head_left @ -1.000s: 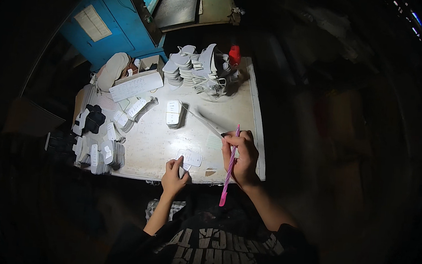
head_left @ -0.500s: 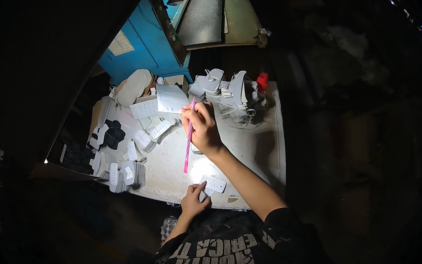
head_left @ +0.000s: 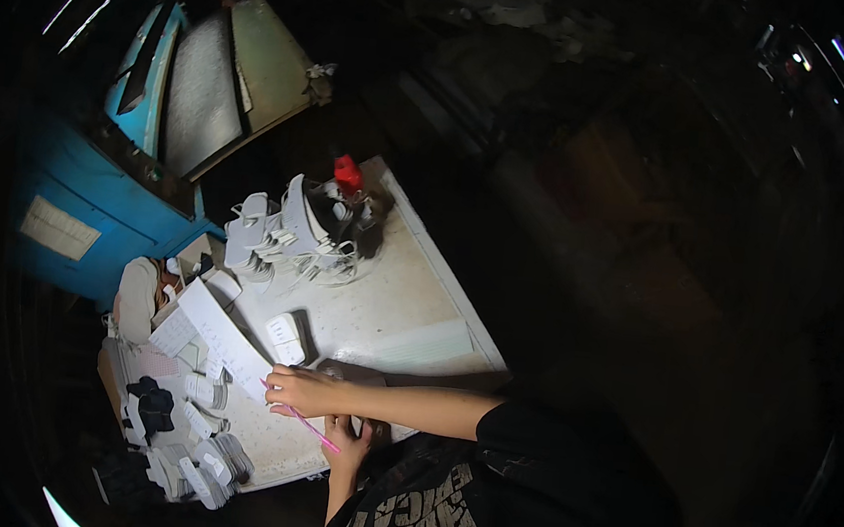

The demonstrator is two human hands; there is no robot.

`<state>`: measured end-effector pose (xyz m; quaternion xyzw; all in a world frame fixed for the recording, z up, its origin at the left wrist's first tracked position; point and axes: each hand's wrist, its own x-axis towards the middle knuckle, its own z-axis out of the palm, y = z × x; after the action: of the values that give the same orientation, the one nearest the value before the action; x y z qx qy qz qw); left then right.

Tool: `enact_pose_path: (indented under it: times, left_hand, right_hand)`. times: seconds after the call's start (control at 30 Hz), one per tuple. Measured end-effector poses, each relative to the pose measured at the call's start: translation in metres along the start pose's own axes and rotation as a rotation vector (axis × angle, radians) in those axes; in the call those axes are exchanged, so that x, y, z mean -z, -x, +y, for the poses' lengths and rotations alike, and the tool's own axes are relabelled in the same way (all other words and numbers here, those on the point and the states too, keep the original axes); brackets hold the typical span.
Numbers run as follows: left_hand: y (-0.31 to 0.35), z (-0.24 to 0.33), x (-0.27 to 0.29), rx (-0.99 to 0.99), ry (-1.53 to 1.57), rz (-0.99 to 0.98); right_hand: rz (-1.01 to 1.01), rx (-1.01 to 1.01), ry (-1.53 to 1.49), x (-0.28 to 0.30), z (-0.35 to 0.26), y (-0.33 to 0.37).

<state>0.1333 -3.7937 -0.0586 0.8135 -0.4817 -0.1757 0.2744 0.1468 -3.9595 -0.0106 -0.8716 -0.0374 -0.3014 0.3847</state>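
My right hand [head_left: 300, 391] is closed in a pinch around a pink striped pen [head_left: 312, 431]. The same fingers grip the near corner of a sheet of white paper [head_left: 220, 339] with handwriting on it. Below that wrist, my left hand [head_left: 348, 446] is close to the table's near edge, fingers curled; the right forearm partly covers it. A small white bit shows between its thumb and fingers, too hidden to name. Just beyond the right hand stands a stack of small white cut pieces [head_left: 284, 338] with writing on top.
Several stacks of grey-white pieces [head_left: 214, 461] and black pieces [head_left: 151, 404] crowd the left of the white table [head_left: 399, 292]. Tied bundles of pale pieces [head_left: 297, 222] stand at the far side beside a red object [head_left: 348, 174]. A blue cabinet [head_left: 111, 206] rises behind.
My view has swung to the right, so the table appears tilted and shifted left. My right hand has come down with pen and paper, close above my left hand.
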Motion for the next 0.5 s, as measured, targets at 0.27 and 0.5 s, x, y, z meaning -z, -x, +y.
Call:
enact_pose_path:
  times: [0.27,0.5]
  left_hand:
    - [-0.058,0.106,-0.007,-0.125,-0.028,-0.29]
    - [-0.065,0.324,-0.035,-0.808,0.112,-0.138]
  right_hand:
    - [0.719,-0.504,0.024,0.19,-0.048,0.166]
    - [1.606,-0.828,0.284,0.285,-0.142,0.452]
